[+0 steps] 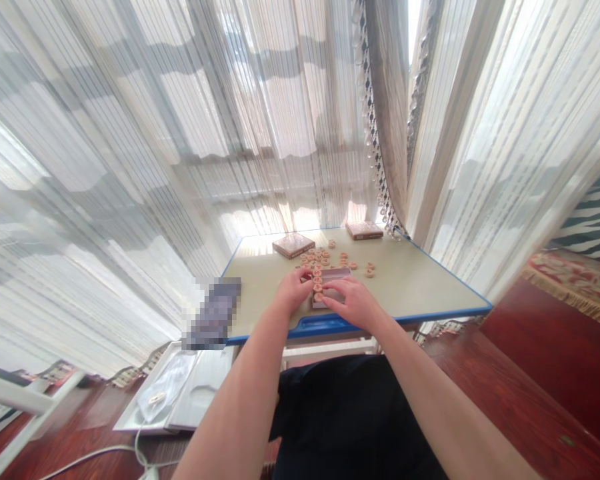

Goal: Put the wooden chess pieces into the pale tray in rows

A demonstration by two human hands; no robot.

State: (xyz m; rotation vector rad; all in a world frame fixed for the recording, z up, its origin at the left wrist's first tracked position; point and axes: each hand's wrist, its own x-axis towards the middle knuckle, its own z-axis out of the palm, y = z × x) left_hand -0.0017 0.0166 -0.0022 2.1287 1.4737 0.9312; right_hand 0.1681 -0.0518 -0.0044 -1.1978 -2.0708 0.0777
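A row of round, pale wooden Chinese chess pieces [318, 288] with reddish markings lies along the left side of a small open box [337, 273]. My left hand [295, 289] presses its curled fingers and thumb to the left of this row. From the other side, my right hand [354, 301] reaches over the box, finger and thumb bent against the pieces at its near end. Between them the two hands grip the row. More loose chess pieces [320, 256] are scattered just beyond the box, and a few sit to its right.
The box stands on a pale table [420, 283] with a blue edge. Two flat brown boxes, a left one [293, 245] and a right one [364, 231], lie toward the back. A blurred-out dark object [213, 313] covers the left corner. Sheer curtains [290, 133] hang close behind.
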